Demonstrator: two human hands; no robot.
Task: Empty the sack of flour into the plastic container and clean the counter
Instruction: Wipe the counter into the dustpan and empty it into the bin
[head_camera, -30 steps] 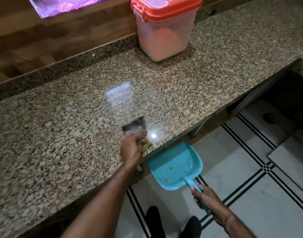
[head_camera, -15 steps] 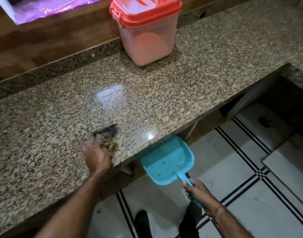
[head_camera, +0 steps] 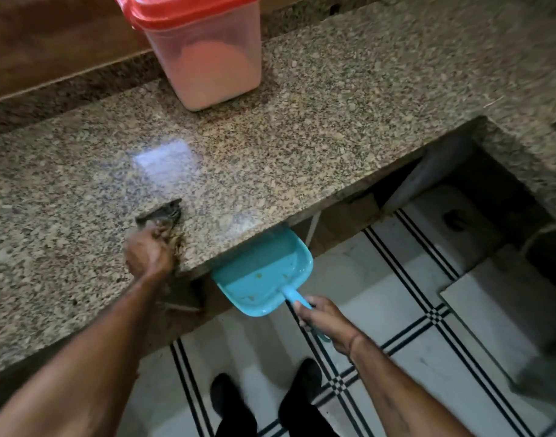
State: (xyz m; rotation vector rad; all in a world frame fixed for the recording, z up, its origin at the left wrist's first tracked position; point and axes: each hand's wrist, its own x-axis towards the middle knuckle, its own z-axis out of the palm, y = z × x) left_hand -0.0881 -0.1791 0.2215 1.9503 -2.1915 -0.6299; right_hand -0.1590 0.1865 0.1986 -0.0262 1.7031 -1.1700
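Note:
My left hand grips a dark, crumpled cloth pressed on the speckled granite counter, close to its front edge. My right hand holds the handle of a turquoise dustpan, whose open mouth sits tucked just under the counter edge; a few crumbs lie in it. The plastic container, translucent with a red lid on top and flour inside, stands at the back of the counter. No flour sack is in view.
A wooden wall panel runs behind the counter. On the right the counter turns a corner around a dark recess. Below lies white tiled floor with black stripes, and my dark shoes.
My left hand swept the cloth leftward along the counter edge, then a little back toward the dustpan. The dustpan stayed under the edge. The camera tilted down and nearer.

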